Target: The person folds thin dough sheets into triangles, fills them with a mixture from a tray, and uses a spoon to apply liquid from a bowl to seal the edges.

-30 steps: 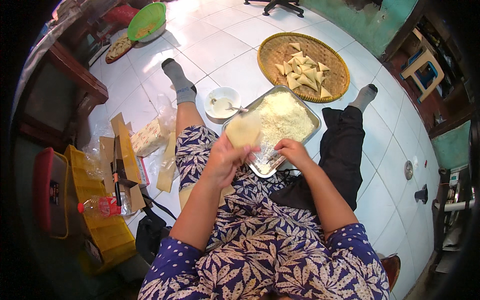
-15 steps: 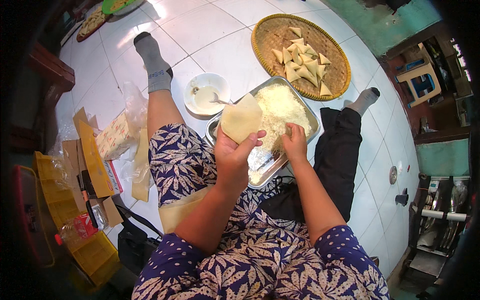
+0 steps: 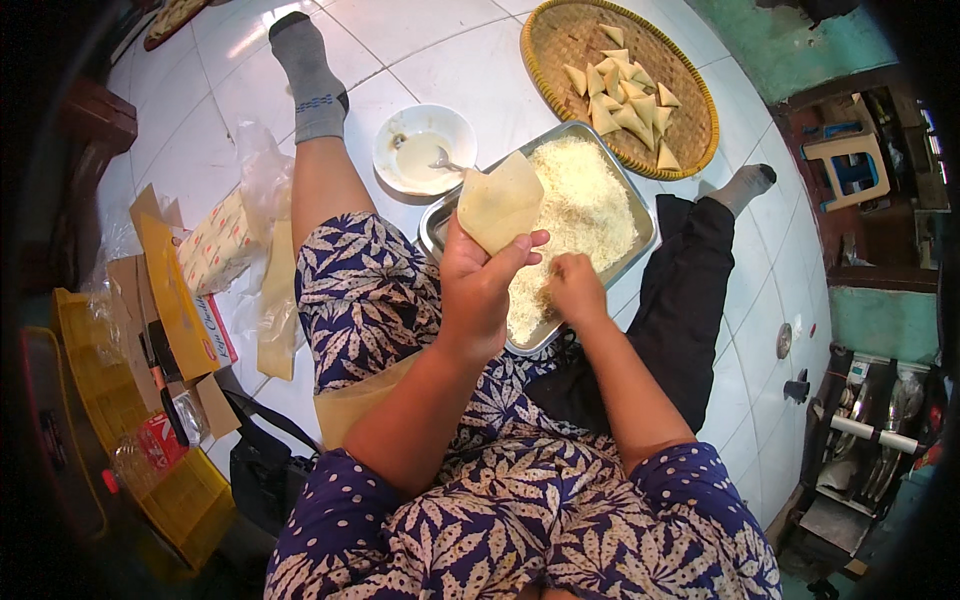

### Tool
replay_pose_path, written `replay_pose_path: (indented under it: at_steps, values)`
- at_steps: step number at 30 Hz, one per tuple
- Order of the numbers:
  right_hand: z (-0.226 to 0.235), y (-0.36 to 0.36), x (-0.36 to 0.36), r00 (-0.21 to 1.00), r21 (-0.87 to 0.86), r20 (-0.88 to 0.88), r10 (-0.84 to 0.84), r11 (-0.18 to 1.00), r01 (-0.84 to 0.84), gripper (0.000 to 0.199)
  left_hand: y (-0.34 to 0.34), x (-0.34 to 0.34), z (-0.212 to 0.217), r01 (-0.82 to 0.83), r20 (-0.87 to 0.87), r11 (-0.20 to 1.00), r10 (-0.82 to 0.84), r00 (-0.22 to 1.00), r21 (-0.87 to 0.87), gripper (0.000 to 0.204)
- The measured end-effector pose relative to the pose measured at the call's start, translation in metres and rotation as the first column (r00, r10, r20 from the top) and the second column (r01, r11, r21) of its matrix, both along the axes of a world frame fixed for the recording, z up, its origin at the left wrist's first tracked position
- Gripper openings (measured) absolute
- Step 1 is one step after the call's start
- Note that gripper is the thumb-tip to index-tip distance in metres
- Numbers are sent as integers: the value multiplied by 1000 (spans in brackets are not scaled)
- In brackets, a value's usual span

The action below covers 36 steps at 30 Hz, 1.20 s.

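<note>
My left hand (image 3: 480, 285) grips a thin, pale pastry sheet (image 3: 500, 203), folded into a pocket shape, with the thumb across its lower part. It hovers over the left side of a metal tray (image 3: 646, 240) heaped with grated cheese (image 3: 585, 190). My right hand (image 3: 578, 292) is closed in the cheese at the tray's near end, fingers curled down; how much it has gathered is hidden. Just beyond the tray's left corner, a white bowl (image 3: 398, 180) holds a pale paste and a spoon (image 3: 446, 160), whose handle end is hidden behind the pastry sheet.
A round woven tray (image 3: 560, 50) with several folded pastry triangles lies at the back right. Pastry sheets (image 3: 350, 400) rest on my left thigh. To the left are a wrapped block (image 3: 222, 245), an open yellow carton (image 3: 180, 290), a plastic bottle (image 3: 150, 450) and a yellow crate (image 3: 190, 510).
My right hand has moved nearer and closed in the cheese. Cheese now covers the tray's near end, where bare metal showed. The left hand keeps the pastry sheet; the view has shifted slightly.
</note>
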State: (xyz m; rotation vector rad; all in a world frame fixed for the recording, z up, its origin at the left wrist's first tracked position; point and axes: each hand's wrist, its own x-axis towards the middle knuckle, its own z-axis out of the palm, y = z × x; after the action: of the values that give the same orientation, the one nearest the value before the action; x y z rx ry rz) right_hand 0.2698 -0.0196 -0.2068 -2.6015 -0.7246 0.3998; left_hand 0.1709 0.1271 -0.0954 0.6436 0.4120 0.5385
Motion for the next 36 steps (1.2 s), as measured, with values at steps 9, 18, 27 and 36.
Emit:
replay_pose_path:
  at_steps: [9, 18, 27, 36]
  values:
    - [1, -4, -32, 957, 71, -172, 234, 972, -225, 27, -7, 10, -6, 267, 6, 963, -267, 964, -24, 57]
    - [-10, -5, -43, 815, -16, -62, 577, 816, -578, 13, -7, 9, -14, 353, -3, 929, -355, 935, 109, 61]
    - [62, -7, 46, 773, 512, -635, 10, 754, 411, 24, -9, 6, -48, 466, -487, 564, -126, 864, 681, 54]
    - [129, 25, 11, 937, 545, 58, 344, 775, -319, 21, -14, 10, -49, 493, -472, 642, -223, 853, 587, 51]
